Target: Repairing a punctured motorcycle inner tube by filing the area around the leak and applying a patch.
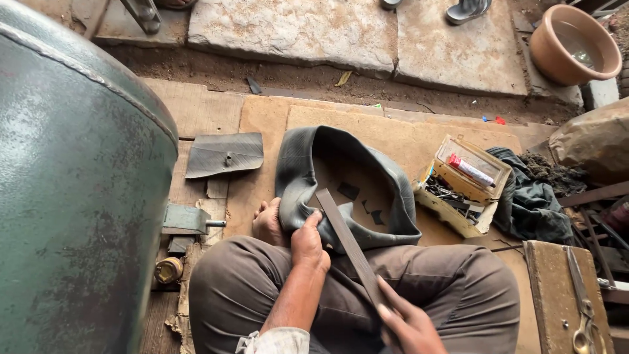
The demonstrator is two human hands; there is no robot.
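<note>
Centre frame: grey rubber inner tube [298, 174] lies looped on the board floor, its near edge over the person's crossed legs. Left hand [309, 244] at lower centre presses the tube's fold, fingers curled tight on the rubber. Right hand [407, 322], bottom of frame, fingers closed round the near end of a long flat file [348, 246] slanting up to the tube. Right of centre: open wooden tool box [466, 187]. Left edge: large green tank [72, 183].
</note>
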